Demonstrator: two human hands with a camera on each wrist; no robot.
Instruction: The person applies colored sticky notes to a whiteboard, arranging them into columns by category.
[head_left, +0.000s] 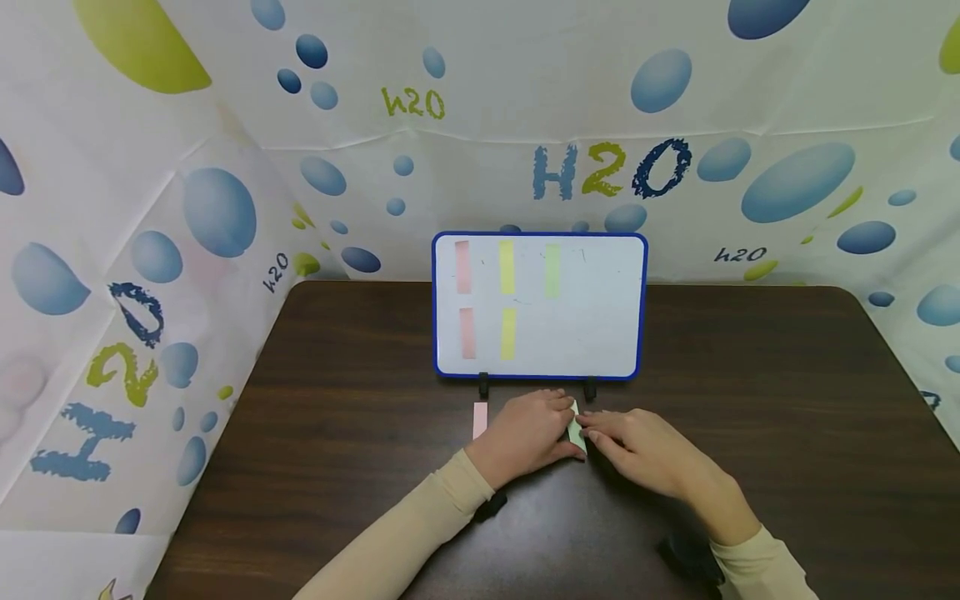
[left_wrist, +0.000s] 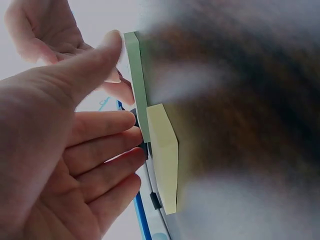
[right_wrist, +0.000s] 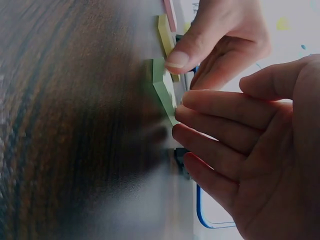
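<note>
A pad of narrow green sticky notes (head_left: pixel 575 432) lies on the table between the two hands. My left hand (head_left: pixel 528 437) reaches over it, thumb at the pad's near end and fingertips by its far end. In the left wrist view these fingers look fairly straight. From the other side, my right hand (head_left: pixel 645 450) brings its extended fingertips to the pad's edge, its thumb apart in the right wrist view. A yellow sticky-note pad (left_wrist: pixel 164 160) lies beside the green one, hidden under my left hand in the head view. Left of that hand shows a pink sticky-note pad (head_left: pixel 480 419).
Behind the hands stands a blue-framed whiteboard (head_left: pixel 592 333) on black feet. It bears two pink strips (head_left: pixel 463 267), two yellow strips (head_left: pixel 507 267) and one green strip (head_left: pixel 552 271). The dark wooden table (head_left: pixel 337 400) meets a patterned backdrop (head_left: pixel 480 167).
</note>
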